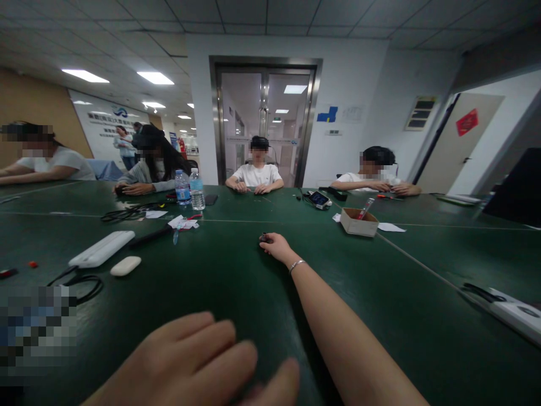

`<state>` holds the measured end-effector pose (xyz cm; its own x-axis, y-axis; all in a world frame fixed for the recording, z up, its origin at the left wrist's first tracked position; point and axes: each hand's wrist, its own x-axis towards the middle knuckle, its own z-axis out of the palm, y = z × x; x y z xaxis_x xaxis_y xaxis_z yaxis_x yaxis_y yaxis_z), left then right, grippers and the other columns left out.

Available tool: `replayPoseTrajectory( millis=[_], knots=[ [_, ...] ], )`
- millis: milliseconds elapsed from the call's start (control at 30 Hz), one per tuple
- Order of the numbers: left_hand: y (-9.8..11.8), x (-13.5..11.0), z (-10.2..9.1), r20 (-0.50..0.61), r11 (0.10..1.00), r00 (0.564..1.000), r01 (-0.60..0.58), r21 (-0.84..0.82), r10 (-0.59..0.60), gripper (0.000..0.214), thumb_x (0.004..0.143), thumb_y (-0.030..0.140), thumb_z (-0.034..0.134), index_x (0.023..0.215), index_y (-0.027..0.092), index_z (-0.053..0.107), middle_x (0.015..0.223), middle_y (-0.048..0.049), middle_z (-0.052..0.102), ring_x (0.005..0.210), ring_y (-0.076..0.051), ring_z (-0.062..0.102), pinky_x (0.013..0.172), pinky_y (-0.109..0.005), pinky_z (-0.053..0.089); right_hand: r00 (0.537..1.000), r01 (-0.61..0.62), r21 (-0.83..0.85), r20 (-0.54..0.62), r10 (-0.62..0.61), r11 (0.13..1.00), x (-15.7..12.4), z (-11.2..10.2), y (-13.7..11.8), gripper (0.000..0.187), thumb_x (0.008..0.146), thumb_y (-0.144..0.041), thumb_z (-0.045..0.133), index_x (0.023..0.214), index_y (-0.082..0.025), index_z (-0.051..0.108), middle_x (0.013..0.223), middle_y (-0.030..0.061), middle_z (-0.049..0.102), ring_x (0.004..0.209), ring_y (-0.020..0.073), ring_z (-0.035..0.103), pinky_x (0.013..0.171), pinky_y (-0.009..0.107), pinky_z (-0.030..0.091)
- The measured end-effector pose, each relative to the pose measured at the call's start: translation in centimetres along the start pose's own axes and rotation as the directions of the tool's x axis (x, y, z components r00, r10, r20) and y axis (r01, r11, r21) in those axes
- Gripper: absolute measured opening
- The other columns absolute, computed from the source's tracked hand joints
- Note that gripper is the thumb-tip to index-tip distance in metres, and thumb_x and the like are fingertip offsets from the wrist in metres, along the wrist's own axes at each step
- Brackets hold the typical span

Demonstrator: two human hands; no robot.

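My right hand (276,247) reaches far out over the green table (220,268), a metal bracelet (297,265) at its wrist. Its fingers are closed on a small dark object (265,238) at the table surface, too small and far off to name. Close to the camera at the bottom is my left hand (186,358), back of the hand up. The left fingers are loosely bent and slightly blurred, with the thumb apart from them; nothing shows in them, though the palm is hidden.
Left of my hands lie a white oval case (125,266), a white power strip (102,249) and black cables (127,212). Two water bottles (196,190) stand farther back. Right of centre are a small cardboard box (359,223) and a small screen device (319,199). Several people sit around the table.
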<state>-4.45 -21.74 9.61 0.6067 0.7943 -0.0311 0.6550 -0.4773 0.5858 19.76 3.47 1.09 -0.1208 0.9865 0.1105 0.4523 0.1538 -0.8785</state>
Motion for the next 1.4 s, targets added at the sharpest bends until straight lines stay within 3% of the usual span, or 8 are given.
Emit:
replayPoseTrajectory(
  millis=[100, 200, 333, 467, 633, 800, 1033, 1400],
  knots=[
    [1.0, 6.0, -2.1, -0.042, 0.869, 0.956, -0.244, 0.431, 0.289, 0.026, 0.084, 0.03, 0.042, 0.106, 0.027, 0.056, 0.092, -0.0065, 0.058, 0.091, -0.022, 0.053, 0.077, -0.035, 0.045, 0.998, 0.045, -0.066, -0.037, -0.047, 0.997, 0.1, 0.2, 0.2, 0.022, 0.077, -0.012, 0.063, 0.099, -0.01, 0.061, 0.074, 0.0035, 0.062, 0.052, 0.0079, 0.055, 0.048, 0.016, 0.044],
    [-0.5, 12.8, -4.2, -0.11, 0.747, 0.931, -0.205, 0.632, 0.348, 0.027, 0.083, 0.024, 0.041, 0.107, 0.022, 0.053, 0.099, -0.007, 0.056, 0.09, -0.02, 0.052, 0.077, -0.032, 0.043, 0.994, 0.081, -0.084, -0.073, -0.087, 0.993, -0.2, 0.3, 0.0, 0.017, 0.078, -0.012, 0.062, 0.094, -0.01, 0.062, 0.073, 0.0028, 0.062, 0.05, 0.0071, 0.054, 0.048, 0.016, 0.043],
    [-4.1, 20.2, -4.8, -0.236, 0.805, 0.914, -0.143, 0.575, 0.331, 0.03, 0.084, 0.027, 0.043, 0.113, 0.022, 0.049, 0.106, -0.0071, 0.052, 0.099, -0.021, 0.05, 0.086, -0.033, 0.041, 0.991, 0.092, -0.029, -0.092, -0.094, 0.995, -0.7, 0.2, -0.6, 0.012, 0.08, -0.013, 0.058, 0.092, -0.011, 0.06, 0.066, 0.0005, 0.06, 0.044, 0.006, 0.051, 0.042, 0.014, 0.04],
    [-5.7, 24.4, -2.8, -0.398, 0.899, 0.849, -0.181, 0.399, 0.348, 0.037, 0.085, 0.034, 0.043, 0.12, 0.024, 0.046, 0.11, -0.0068, 0.049, 0.105, -0.021, 0.047, 0.093, -0.034, 0.037, 0.982, 0.13, -0.044, -0.13, -0.135, 0.991, -0.9, 0.1, -0.8, 0.012, 0.08, -0.01, 0.056, 0.091, -0.011, 0.06, 0.061, -0.0007, 0.058, 0.043, 0.007, 0.052, 0.04, 0.013, 0.037],
    [-7.3, 26.1, 0.4, -0.512, 0.939, 0.789, -0.252, 0.232, 0.339, 0.032, 0.087, 0.02, 0.037, 0.113, 0.022, 0.054, 0.106, -0.0058, 0.054, 0.101, -0.019, 0.048, 0.093, -0.034, 0.037, 0.965, 0.148, -0.172, -0.192, -0.181, 0.974, -0.5, 0.2, -0.4, 0.011, 0.074, -0.008, 0.058, 0.083, -0.012, 0.063, 0.059, 0.0002, 0.06, 0.047, 0.01, 0.055, 0.044, 0.016, 0.039],
    [-9.7, 26.5, 1.1, -0.606, 0.961, 0.763, -0.277, 0.01, 0.226, 0.029, 0.082, 0.012, 0.042, 0.102, 0.02, 0.061, 0.102, -0.0049, 0.057, 0.097, -0.016, 0.053, 0.09, -0.031, 0.042, 0.978, 0.12, -0.104, -0.162, -0.136, 0.987, -0.6, 0.1, -0.6, 0.014, 0.074, -0.015, 0.064, 0.087, -0.012, 0.064, 0.06, -0.0002, 0.059, 0.043, 0.0087, 0.052, 0.042, 0.017, 0.039],
    [-11.5, 26.4, 1.1, -0.485, 0.855, 0.87, -0.183, -0.485, -0.089, 0.017, 0.077, 0.014, 0.054, 0.092, 0.016, 0.063, 0.092, -0.0062, 0.063, 0.081, -0.015, 0.061, 0.074, -0.028, 0.052, 0.998, 0.027, 0.23, 0.046, -0.038, 0.973, -0.4, -1.1, -0.2, 0.023, 0.07, 0.004, 0.059, 0.088, -0.009, 0.063, 0.057, -0.0011, 0.059, 0.043, 0.0077, 0.053, 0.045, 0.016, 0.044],
    [-12.2, 26.8, 0.9, -0.375, 0.723, 0.898, -0.099, -0.683, -0.232, 0.02, 0.078, 0.029, 0.059, 0.084, 0.01, 0.062, 0.076, -0.0081, 0.066, 0.065, -0.014, 0.063, 0.06, -0.024, 0.052, 0.994, -0.056, 0.638, 0.104, -0.014, 0.768, -1.0, -2.3, -0.1, 0.025, 0.072, 0.005, 0.06, 0.092, -0.009, 0.063, 0.073, 0.0045, 0.064, 0.052, 0.0073, 0.057, 0.052, 0.016, 0.05]
  ],
)
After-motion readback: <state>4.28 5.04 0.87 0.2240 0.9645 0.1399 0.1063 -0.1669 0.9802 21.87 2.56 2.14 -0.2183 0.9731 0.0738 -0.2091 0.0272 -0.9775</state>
